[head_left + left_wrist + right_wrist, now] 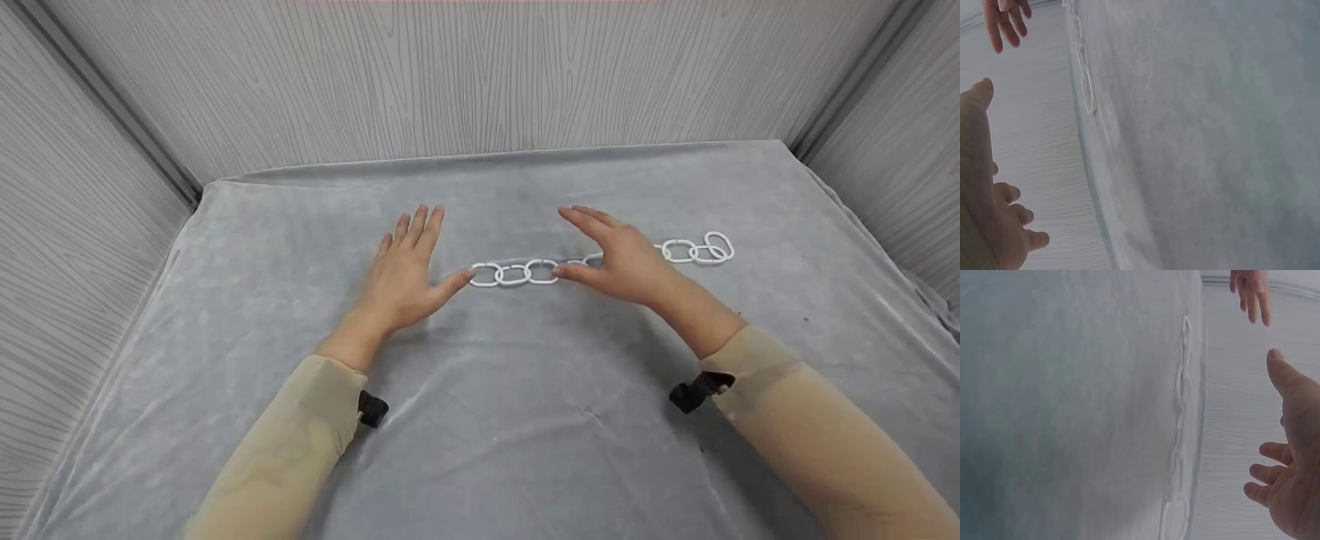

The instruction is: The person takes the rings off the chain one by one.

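We have the white oval-link chain, plastic-looking (527, 272), on the grey plush cloth (480, 435), long axis left-right, below both raised hands; left hand (403, 276) by its left end, right hand (621, 261) over mid-chain, fingers straight, thumbs apart, gripping nothing

Grey cloth (480, 450) spread out, lightly wrinkled; white chain (528, 273) lying across it, right end bent back.
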`<state>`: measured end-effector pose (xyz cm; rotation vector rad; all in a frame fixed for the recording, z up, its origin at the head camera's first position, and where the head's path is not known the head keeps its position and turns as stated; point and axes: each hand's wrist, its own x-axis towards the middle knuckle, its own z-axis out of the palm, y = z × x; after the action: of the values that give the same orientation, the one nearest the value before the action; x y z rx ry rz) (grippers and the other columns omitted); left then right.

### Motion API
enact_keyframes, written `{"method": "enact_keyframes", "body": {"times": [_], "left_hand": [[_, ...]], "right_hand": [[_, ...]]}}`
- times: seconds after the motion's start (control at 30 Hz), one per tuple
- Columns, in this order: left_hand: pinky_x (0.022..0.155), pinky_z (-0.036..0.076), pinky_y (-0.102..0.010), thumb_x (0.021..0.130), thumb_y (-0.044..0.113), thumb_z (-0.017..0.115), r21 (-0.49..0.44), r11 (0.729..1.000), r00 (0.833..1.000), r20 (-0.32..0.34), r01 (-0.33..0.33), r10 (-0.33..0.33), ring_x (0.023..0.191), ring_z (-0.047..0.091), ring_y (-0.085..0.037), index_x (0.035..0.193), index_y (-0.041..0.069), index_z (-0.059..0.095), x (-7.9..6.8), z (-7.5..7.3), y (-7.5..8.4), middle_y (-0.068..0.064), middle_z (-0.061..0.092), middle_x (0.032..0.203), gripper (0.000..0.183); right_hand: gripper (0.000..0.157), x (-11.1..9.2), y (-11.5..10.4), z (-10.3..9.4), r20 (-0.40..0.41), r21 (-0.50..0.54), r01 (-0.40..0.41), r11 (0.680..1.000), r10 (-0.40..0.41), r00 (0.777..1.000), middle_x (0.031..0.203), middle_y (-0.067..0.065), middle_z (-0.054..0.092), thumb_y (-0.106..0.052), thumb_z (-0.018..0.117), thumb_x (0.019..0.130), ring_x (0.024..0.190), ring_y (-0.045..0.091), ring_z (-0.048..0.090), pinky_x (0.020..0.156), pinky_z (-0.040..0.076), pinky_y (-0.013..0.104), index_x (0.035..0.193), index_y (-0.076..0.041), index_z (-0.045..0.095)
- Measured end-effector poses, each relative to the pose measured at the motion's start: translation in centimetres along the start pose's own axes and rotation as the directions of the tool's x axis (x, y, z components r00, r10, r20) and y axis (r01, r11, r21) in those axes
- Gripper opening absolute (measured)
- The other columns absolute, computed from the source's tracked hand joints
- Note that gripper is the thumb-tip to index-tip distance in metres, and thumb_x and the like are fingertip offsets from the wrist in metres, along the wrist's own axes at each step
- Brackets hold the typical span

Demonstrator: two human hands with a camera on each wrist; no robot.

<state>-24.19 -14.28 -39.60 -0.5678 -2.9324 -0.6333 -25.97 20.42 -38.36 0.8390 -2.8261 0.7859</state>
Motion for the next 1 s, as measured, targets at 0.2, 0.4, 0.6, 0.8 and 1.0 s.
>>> {"method": "enact_keyframes", "body": {"times": [0.2,0.4,0.6,0.8,1.0], "left_hand": [[0.127,0.02,-0.054,0.099,0.07,0.058,-0.113,0.993,1.0,-0.01,-0.03,0.029,0.161,0.016,-0.033,0.172,0.016,0.015,0.7,0.8,-0.5,-0.013,0.018,0.175,0.1],[0.126,0.026,-0.042,0.095,0.053,0.075,-0.297,0.953,0.999,-0.02,-0.054,0.05,0.158,0.03,-0.025,0.169,0.012,0.025,1.7,1.4,-1.1,-0.007,0.03,0.172,0.099],[0.118,0.041,-0.046,0.092,0.034,0.085,-0.509,0.861,0.999,0.039,0.021,-0.001,0.145,0.05,-0.036,0.167,0.014,0.034,2.6,1.9,-1.0,-0.016,0.044,0.164,0.093],[0.113,0.046,-0.044,0.092,0.02,0.085,-0.596,0.799,0.995,0.101,0.075,-0.019,0.138,0.057,-0.032,0.162,0.011,0.043,3.5,2.5,-0.5,-0.018,0.055,0.153,0.082],[0.11,0.049,-0.044,0.091,0.015,0.084,-0.611,0.785,0.992,0.119,0.1,-0.034,0.129,0.063,-0.032,0.156,0.003,0.05,4.0,3.0,-1.0,-0.019,0.063,0.141,0.074]], "right_hand": [[0.083,1.4,-0.3,1.6,0.001,0.079,0.02,0.997,-0.02,1.0,0.158,0.012,0.053,-0.045,0.083,0.093,0.144,0.035,0.05,0.116,0.041,0.055,0.16,-0.015,0.048],[0.077,2.6,-0.3,2.8,0.027,0.106,-0.009,0.994,0.006,1.0,0.154,0.01,0.057,-0.046,0.083,0.092,0.141,0.032,0.054,0.115,0.043,0.052,0.157,-0.017,0.054],[0.072,3.4,-0.3,3.8,0.057,0.173,-0.023,0.985,0.013,0.998,0.146,0.01,0.064,-0.039,0.087,0.09,0.139,0.03,0.056,0.115,0.043,0.05,0.151,-0.012,0.06],[0.062,3.8,-0.4,4.4,0.094,0.164,-0.017,0.986,0.002,0.996,0.138,0.009,0.07,-0.031,0.089,0.088,0.134,0.029,0.06,0.114,0.044,0.047,0.141,-0.007,0.068],[0.051,4.1,-0.7,5.1,0.129,0.177,-0.012,0.984,-0.011,0.992,0.129,0.01,0.074,-0.026,0.092,0.086,0.125,0.027,0.065,0.109,0.047,0.045,0.13,-0.005,0.075]]}}
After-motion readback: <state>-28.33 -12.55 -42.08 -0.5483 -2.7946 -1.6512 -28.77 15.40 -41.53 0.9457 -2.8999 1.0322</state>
